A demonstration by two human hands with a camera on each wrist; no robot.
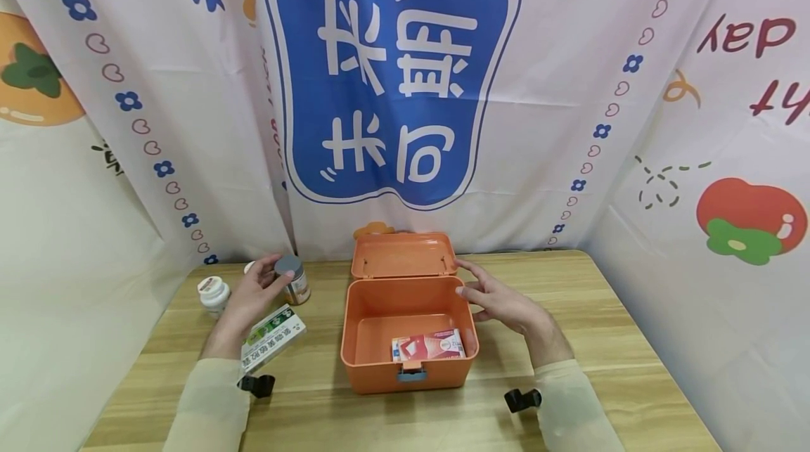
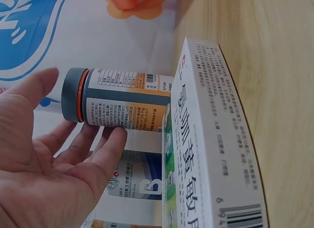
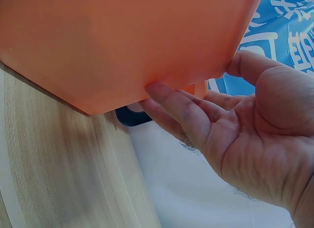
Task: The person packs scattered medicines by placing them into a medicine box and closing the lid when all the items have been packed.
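Observation:
My left hand [image 1: 256, 296] is spread around a grey-lidded bottle [image 1: 297, 289] standing at the left of the table. In the left wrist view, the thumb stays apart from the grey lid [image 2: 73, 94], while the fingers [image 2: 110, 147] lie along the bottle's other side. Close by this hand lies a white and green medicine box [image 1: 275, 341]. An orange lidded case [image 1: 380, 375] stands at the centre, its lid [image 1: 405, 255] tipped back. My right hand [image 1: 503, 301] touches the case's right side with extended fingers. Inside the case lies a red and white packet [image 1: 430, 346].
A white bottle [image 1: 214, 295] stands left of my left hand. Another bottle with a blue-and-white label [image 2: 135, 176] shows behind the fingers in the left wrist view. A printed cloth [image 1: 544, 157] hangs along the wooden table's [image 1: 544, 396] back edge.

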